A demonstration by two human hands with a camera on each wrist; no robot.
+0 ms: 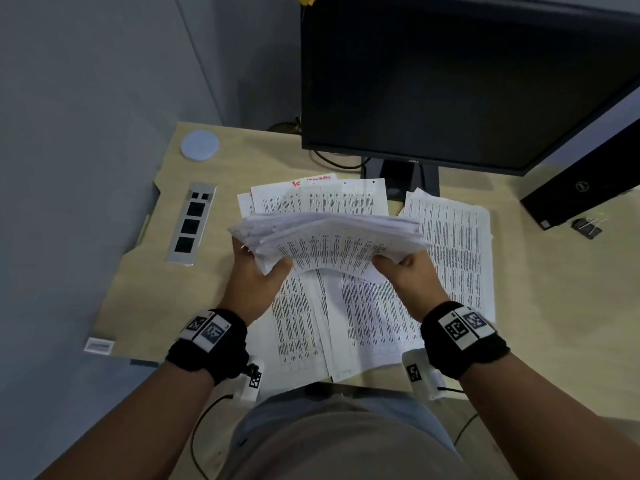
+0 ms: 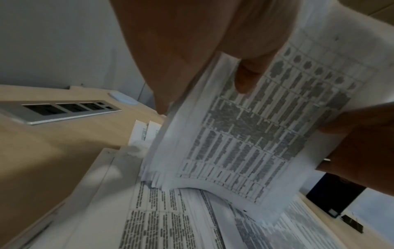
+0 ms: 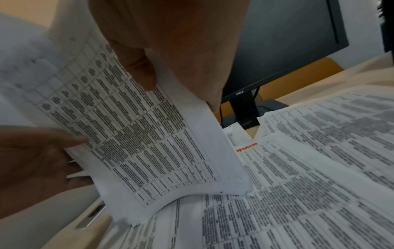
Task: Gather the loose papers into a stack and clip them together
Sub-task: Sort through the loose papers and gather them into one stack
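A thick stack of printed papers (image 1: 329, 239) stands on edge over the desk, bowed, its lower edge touching the sheets below. My left hand (image 1: 258, 277) grips its left end, thumb on the near face (image 2: 245, 77). My right hand (image 1: 407, 271) grips the right end, thumb on the printed face (image 3: 136, 67). The stack (image 2: 245, 134) shows table-like print, also in the right wrist view (image 3: 153, 139). More loose papers (image 1: 346, 320) lie flat under it. A black binder clip (image 1: 587, 227) lies at the far right of the desk.
A dark monitor (image 1: 450, 81) stands behind the papers on its stand. A black computer case (image 1: 585, 188) leans at the right. A metal socket strip (image 1: 190, 223) and a round white disc (image 1: 200, 145) sit on the left of the wooden desk (image 1: 145, 299).
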